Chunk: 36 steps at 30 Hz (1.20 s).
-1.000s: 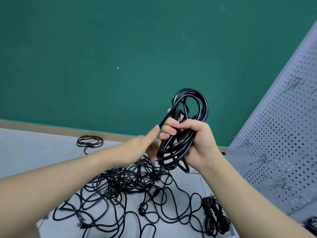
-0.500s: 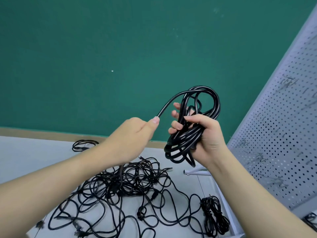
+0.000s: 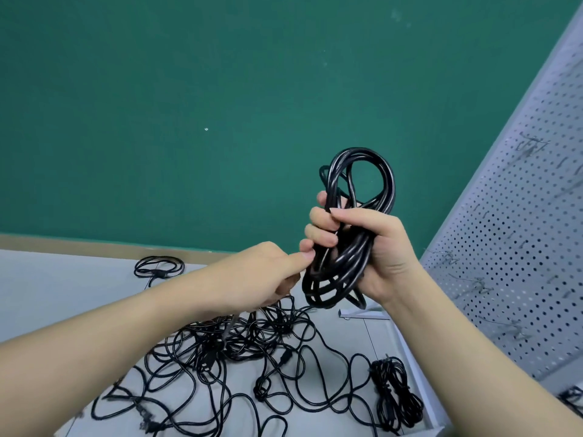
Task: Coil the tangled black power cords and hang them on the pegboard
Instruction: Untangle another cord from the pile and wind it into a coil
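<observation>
Two hands: I see both raised in front of the green wall.
Right hand: my fingers are curled tight around the coiled cord, held upright in the air, loops standing above and below the fist.
Left hand: thumb tip touches the coil's lower left edge; fingers are curled under, and a cord hangs from beneath them, though I cannot tell whether they grip it.
Tangled cords: spread loose on the grey floor below my hands.
Bundled cord: lying on the floor near the pegboard base.
Small coil: on the floor by the wall.
Pegboard: at my right, leaning in view, with wire hooks on it.
</observation>
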Tool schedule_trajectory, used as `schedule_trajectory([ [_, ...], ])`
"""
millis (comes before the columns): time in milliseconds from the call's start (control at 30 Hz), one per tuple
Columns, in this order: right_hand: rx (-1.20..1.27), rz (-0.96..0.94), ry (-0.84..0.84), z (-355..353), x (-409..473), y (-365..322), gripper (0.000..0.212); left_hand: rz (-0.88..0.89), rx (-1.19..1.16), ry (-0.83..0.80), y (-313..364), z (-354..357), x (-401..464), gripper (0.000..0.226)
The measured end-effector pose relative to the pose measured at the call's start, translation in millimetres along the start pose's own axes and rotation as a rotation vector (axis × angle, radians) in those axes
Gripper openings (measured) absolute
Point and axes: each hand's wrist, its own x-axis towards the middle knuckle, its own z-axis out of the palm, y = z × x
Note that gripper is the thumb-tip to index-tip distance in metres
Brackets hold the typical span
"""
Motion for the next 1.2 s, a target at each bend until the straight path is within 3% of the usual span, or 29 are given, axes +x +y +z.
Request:
schedule_trajectory([
  [133, 0.018, -0.151, 0.122, -6.5, 2.3, -12.7, 0.013, 0.131, 0.096, 0.022, -20.9, 4.0, 0.9, 0.06],
  [333, 0.095, -0.284, 0.288, -33.0, -5.4, -39.3, 0.01, -0.065, 0.479, -0.122, -97.6, -5.5, -0.5, 0.076],
  [433, 0.046, -0.303, 0.316, -42.5, -8.3, -45.1, 0.008, -0.053, 0.637, -0.005, -92.5, -31.7, 5.2, 0.067],
  [500, -0.042, -0.297, 0.344, -49.1, -10.3, -48.4, 0.013, 0.04, 0.617, 0.209, -78.4, -59.6, 2.6, 0.071],
  [567, -0.151, -0.246, 0.346, -52.6, -11.0, -47.4, 0.036, 0.186, 0.555, 0.363, -60.7, -79.2, -5.9, 0.065],
  [633, -0.251, -0.18, 0.358, -52.1, -10.6, -42.2, 0.064, 0.331, 0.577, 0.381, -41.4, -79.3, -15.7, 0.057],
  [733, -0.317, -0.117, 0.376, -50.0, -5.8, -32.1, 0.058, 0.521, 0.681, 0.351, -13.1, -65.7, -27.4, 0.05],
  [867, -0.287, 0.012, 0.229, -40.7, -0.8, -17.3, 0.092, 0.686, 0.696, 0.404, 19.5, -56.4, -35.3, 0.043],
  [1033, -0.321, 0.156, -0.02, -12.6, 1.0, 10.9, 0.099, 0.631, 0.454, 0.484, 30.3, -51.5, -20.1, 0.027],
  [1100, -0.37, 0.197, -0.112, -0.2, -0.8, 19.7, 0.084, 0.61, 0.409, 0.502, 26.7, -46.4, -13.1, 0.025],
  [1200, -0.398, 0.224, -0.106, 10.7, -2.2, 25.8, 0.053, 0.604, 0.379, 0.579, 20.8, -38.7, -7.3, 0.026],
])
